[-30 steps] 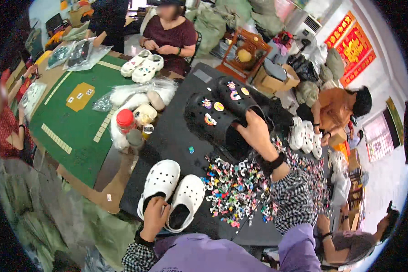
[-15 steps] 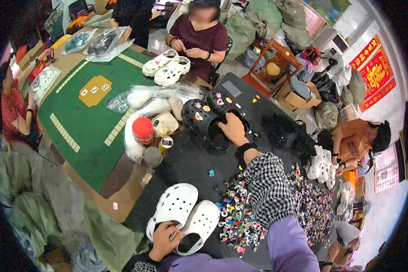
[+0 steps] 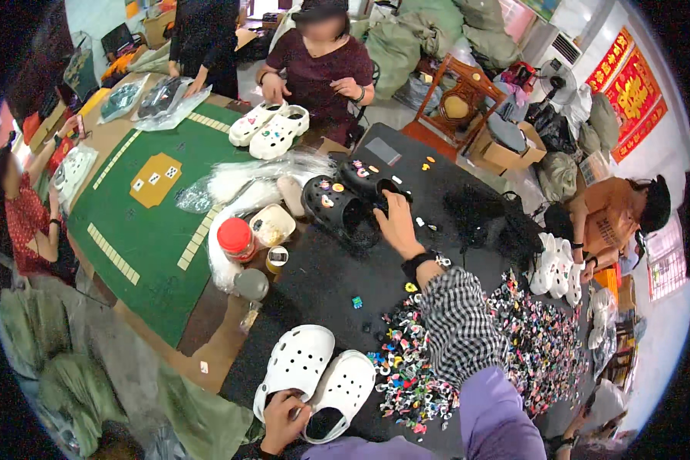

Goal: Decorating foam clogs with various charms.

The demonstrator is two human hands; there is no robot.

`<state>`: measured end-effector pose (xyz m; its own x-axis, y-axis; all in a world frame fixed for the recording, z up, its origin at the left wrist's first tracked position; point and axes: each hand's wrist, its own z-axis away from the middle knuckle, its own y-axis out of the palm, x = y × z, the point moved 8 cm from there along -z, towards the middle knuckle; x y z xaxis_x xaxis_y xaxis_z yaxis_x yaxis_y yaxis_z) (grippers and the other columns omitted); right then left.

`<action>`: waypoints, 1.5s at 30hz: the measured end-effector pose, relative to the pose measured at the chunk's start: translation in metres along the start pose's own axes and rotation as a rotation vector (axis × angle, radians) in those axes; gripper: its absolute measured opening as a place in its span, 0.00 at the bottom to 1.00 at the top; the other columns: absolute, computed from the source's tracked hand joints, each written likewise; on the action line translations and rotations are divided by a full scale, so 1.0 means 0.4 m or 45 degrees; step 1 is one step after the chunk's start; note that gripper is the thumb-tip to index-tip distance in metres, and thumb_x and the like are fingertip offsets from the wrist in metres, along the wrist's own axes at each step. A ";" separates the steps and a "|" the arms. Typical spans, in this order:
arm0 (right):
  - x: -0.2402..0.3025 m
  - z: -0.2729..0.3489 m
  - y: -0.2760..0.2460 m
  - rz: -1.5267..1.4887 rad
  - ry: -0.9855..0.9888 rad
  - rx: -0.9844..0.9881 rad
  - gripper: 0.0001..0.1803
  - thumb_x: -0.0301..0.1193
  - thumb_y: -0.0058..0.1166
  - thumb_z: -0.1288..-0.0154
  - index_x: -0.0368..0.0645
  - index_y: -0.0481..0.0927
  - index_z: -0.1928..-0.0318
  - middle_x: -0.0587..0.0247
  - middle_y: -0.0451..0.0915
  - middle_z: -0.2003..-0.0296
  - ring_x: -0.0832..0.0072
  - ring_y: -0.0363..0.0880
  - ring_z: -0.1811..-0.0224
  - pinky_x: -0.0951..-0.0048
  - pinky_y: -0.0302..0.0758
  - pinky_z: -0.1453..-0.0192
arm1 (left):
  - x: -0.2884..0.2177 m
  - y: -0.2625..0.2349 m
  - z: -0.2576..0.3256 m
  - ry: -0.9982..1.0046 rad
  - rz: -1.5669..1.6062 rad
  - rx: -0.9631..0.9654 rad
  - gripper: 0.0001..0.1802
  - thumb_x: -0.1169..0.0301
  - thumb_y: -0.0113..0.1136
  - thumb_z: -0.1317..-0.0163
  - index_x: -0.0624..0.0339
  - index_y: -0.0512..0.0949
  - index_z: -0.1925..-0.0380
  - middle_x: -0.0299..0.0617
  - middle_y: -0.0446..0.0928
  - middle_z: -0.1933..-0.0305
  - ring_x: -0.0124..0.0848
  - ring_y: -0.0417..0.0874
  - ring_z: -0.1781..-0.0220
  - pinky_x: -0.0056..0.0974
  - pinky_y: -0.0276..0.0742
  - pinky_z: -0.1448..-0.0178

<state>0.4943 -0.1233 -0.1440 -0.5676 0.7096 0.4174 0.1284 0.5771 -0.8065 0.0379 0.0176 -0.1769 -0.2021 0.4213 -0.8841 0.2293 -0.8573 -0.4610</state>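
Nearest the wearer, at the lower edge of the view, the left hand (image 3: 281,418) rests on the heel end of a pair of white perforated foam clogs (image 3: 314,381). Its fingers (image 3: 293,399) curl over the back rim of the left clog, gripping it. Both clogs lie side by side, toes pointing away, on a black tabletop (image 3: 322,280).

Just right of those fingers spreads a wide heap of small multicoloured shoe charms (image 3: 468,360), running under the right forearm, which wears a black-and-white checked sleeve (image 3: 456,326) and a black wristband.

Farther out, the right hand (image 3: 397,222) reaches forward to a pair of black foam clogs decorated with charms (image 3: 349,201). Its fingers (image 3: 383,201) lie on the rim of the nearer black clog's opening, partly bent; whether they pinch a charm cannot be told. A few loose charms sit on the tabletop just beyond the fingertips.

Left of the right-hand fingers stand a red-lidded clear plastic jar (image 3: 237,239), a small open tub (image 3: 272,225) and clear plastic bags (image 3: 238,184). Beyond these lies a green felt game mat with pale markings (image 3: 149,222).

Well beyond the fingers, a seated person in a dark red top (image 3: 318,65) has another pair of white clogs dotted with charms (image 3: 270,129) in front of them. To the far right, a person in an orange top (image 3: 609,215) bends over more white clogs (image 3: 557,268).
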 end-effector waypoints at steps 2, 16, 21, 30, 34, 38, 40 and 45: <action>0.071 0.058 -0.081 -0.128 -0.048 -0.086 0.26 0.22 0.58 0.44 0.39 0.70 0.43 0.47 0.70 0.46 0.50 0.67 0.41 0.59 0.65 0.37 | -0.004 -0.003 0.001 -0.031 -0.005 -0.027 0.09 0.67 0.67 0.50 0.61 0.80 0.75 0.49 0.79 0.60 0.45 0.80 0.57 0.41 0.75 0.55; 0.109 0.855 -0.435 -0.586 0.685 0.392 0.16 0.28 0.53 0.35 0.40 0.77 0.47 0.53 0.80 0.54 0.62 0.80 0.53 0.66 0.78 0.51 | -0.016 0.011 0.005 0.123 0.009 0.024 0.07 0.74 0.61 0.42 0.65 0.73 0.74 0.47 0.70 0.65 0.42 0.73 0.54 0.41 0.68 0.49; 0.088 1.136 -0.497 -0.520 0.871 0.276 0.14 0.30 0.54 0.36 0.39 0.78 0.51 0.51 0.80 0.60 0.59 0.80 0.60 0.64 0.77 0.55 | -0.027 0.024 0.001 0.083 0.023 0.105 0.08 0.74 0.60 0.42 0.64 0.70 0.73 0.46 0.69 0.64 0.42 0.70 0.54 0.40 0.64 0.43; 0.036 1.281 -0.576 -0.307 1.035 -0.078 0.10 0.28 0.56 0.38 0.38 0.81 0.57 0.51 0.79 0.63 0.58 0.81 0.65 0.64 0.77 0.60 | -0.028 0.028 0.000 0.290 -0.084 0.002 0.13 0.70 0.56 0.36 0.65 0.65 0.75 0.37 0.59 0.70 0.28 0.61 0.71 0.34 0.61 0.62; -0.048 1.249 -0.576 -0.362 0.989 -0.195 0.12 0.27 0.54 0.36 0.38 0.79 0.52 0.55 0.78 0.58 0.63 0.79 0.58 0.67 0.75 0.56 | -0.053 0.029 0.015 0.214 -0.061 0.008 0.15 0.65 0.54 0.33 0.63 0.65 0.74 0.38 0.59 0.70 0.29 0.61 0.71 0.36 0.63 0.61; -0.159 1.196 -0.552 -0.202 0.882 -0.338 0.13 0.21 0.50 0.40 0.37 0.79 0.54 0.49 0.78 0.58 0.53 0.77 0.52 0.61 0.73 0.48 | -0.016 0.029 0.013 0.193 -0.096 0.029 0.11 0.70 0.57 0.35 0.66 0.68 0.71 0.42 0.68 0.65 0.38 0.71 0.52 0.41 0.62 0.38; -0.184 1.141 -0.546 -0.147 0.766 -0.363 0.13 0.21 0.50 0.41 0.39 0.79 0.55 0.49 0.77 0.55 0.53 0.75 0.50 0.59 0.71 0.44 | -0.008 0.028 0.013 0.159 -0.082 0.015 0.11 0.70 0.57 0.35 0.65 0.68 0.71 0.41 0.68 0.67 0.36 0.70 0.55 0.39 0.62 0.39; -0.249 1.062 -0.460 0.323 0.820 -0.349 0.25 0.29 0.58 0.46 0.58 0.75 0.45 0.55 0.68 0.40 0.51 0.62 0.35 0.42 0.58 0.33 | 0.002 0.034 0.004 0.236 -0.086 -0.017 0.14 0.68 0.55 0.33 0.64 0.67 0.73 0.41 0.64 0.68 0.37 0.69 0.63 0.45 0.60 0.32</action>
<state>0.1817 -0.4719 -0.2149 0.0843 0.8823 0.4632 0.4383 0.3846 -0.8124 0.0394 0.0057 -0.1839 -0.0391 0.5258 -0.8497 0.2342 -0.8218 -0.5193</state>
